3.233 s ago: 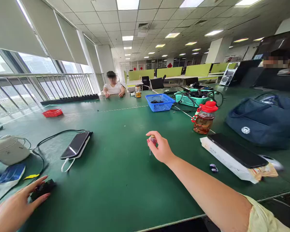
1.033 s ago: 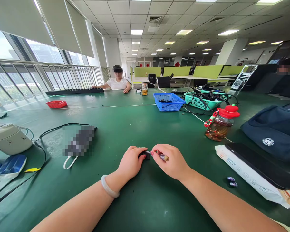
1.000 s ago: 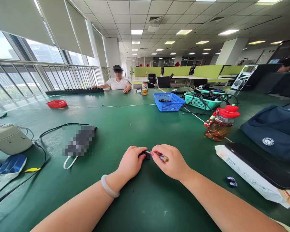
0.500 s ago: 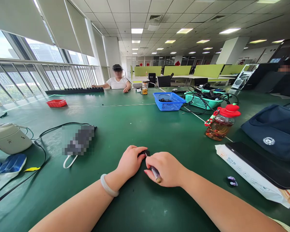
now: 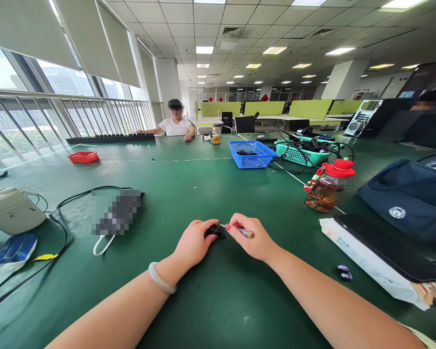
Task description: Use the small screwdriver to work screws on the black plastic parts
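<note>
Down at the middle of the green table (image 5: 189,194), the left hand (image 5: 194,242) pinches a small black part (image 5: 214,230) while the right hand (image 5: 252,240) grips a thin tool (image 5: 245,232), tip touching it. A jar (image 5: 325,186) stands well apart.

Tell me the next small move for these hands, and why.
Probably ease the tool tip into the black part. The left hand pins the part on the table; the right hand holds the tool nearly level, tip aimed at it. Contact cannot be told.
</note>
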Tool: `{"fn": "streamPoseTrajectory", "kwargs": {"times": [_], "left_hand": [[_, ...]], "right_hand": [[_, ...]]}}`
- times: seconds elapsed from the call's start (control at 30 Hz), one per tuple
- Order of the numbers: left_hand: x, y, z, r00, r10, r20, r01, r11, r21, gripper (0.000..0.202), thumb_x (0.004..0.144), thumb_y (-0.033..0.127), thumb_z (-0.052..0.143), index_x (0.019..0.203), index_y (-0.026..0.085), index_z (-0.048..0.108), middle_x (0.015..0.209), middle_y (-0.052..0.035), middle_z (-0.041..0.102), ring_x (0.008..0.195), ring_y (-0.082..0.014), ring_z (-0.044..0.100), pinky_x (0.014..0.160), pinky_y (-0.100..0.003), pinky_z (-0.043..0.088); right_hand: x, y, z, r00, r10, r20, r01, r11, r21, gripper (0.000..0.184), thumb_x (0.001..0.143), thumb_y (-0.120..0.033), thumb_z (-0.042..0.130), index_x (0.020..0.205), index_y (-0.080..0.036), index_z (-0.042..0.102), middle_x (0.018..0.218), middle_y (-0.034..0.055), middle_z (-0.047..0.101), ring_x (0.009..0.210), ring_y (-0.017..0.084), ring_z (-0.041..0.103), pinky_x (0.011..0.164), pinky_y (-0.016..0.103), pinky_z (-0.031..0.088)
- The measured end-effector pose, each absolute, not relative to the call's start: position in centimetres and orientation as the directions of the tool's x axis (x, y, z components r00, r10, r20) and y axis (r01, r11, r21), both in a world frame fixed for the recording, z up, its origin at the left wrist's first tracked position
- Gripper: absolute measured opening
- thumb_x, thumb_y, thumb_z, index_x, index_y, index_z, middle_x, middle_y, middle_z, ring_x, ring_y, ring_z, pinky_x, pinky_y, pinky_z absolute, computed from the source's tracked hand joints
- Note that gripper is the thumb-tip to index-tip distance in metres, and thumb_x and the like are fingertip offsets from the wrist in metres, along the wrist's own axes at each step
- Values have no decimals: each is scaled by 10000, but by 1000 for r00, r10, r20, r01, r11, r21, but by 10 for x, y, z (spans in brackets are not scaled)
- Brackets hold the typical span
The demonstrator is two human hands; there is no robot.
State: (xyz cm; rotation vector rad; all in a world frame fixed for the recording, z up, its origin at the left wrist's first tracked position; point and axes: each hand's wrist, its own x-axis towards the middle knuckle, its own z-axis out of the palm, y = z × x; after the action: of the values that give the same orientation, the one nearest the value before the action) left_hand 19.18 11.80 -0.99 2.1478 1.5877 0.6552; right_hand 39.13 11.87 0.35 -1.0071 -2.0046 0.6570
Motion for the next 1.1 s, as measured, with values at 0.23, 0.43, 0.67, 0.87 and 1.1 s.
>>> {"fn": "streamPoseTrajectory", "kwargs": {"times": [0.23,0.43,0.67,0.87,1.1], "left_hand": [[192,118,-10,262,956,129,780,-289,555,409,897,223,598,1305,248,616,1152,-88,682,1153,-250,599,1042,-422,482],[193,119,-9,251,961,116,779,-272,565,413,886,201,615,1298,237,619,1195,-91,676,1160,-246,601,1066,-410,461],[194,121,-9,275,955,107,738,-281,613,514,885,164,599,1387,215,500,1212,-13,716,1224,-252,531,1086,-427,425],[194,122,-9,262,961,84,741,-257,620,504,899,186,592,1391,234,496,1225,-4,711,1247,-251,518,1082,-424,430],[196,122,-9,274,956,107,777,-286,561,513,887,152,615,1384,233,518,1223,-35,703,1244,-245,521,1094,-419,438]], "right_hand": [[389,112,6,-325,816,479,358,575,-736,347,939,-443,489,674,-218,472,533,-52,441,475,89,370,479,221,318],[391,109,10,-424,778,463,278,598,-752,432,933,-589,434,792,-209,585,613,-12,568,509,106,448,506,234,372],[394,110,8,-354,775,523,285,622,-729,543,948,-637,359,705,-198,567,542,-14,512,484,107,441,497,245,340],[395,110,9,-356,754,552,298,652,-698,525,967,-589,356,658,-199,526,521,-25,481,471,98,415,494,243,333],[394,109,9,-346,716,607,286,696,-658,528,974,-562,365,607,-202,482,504,-33,438,467,93,392,489,243,317]]}}
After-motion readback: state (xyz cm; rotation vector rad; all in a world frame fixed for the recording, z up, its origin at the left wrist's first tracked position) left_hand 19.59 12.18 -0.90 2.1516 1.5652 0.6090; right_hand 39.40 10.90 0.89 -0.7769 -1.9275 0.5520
